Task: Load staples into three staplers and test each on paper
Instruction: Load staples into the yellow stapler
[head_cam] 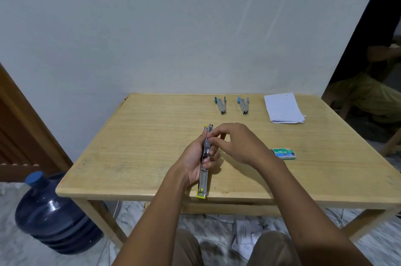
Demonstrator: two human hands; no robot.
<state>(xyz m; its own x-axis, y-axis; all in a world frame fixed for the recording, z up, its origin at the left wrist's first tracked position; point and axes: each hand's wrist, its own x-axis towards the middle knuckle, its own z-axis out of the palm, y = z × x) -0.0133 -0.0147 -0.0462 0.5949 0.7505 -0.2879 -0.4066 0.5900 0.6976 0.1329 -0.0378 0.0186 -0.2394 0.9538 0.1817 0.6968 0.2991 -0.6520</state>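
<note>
I sit at the wooden table (pixel 152 126). The paper stack (pixel 283 108) lies far on the right, and two blue staplers (pixel 221 105) lie far in the middle, well apart from my hands. The green staple box (pixel 283 153) sits on the right, near my right hand.

My left hand (pixel 196 162) is wrapped around the yellow stapler (pixel 205 158), which is opened out long. Its long side runs from near me to far from me, with the yellow end (pixel 201 193) at the near edge of the table.

My right hand (pixel 236 143) comes in from the right, just beside the stapler. Its fingertips (pixel 213 138) are pinched at the metal track. I think they hold staples, but those are too small to see. I think the staples must lie along the track, near to far.
</note>
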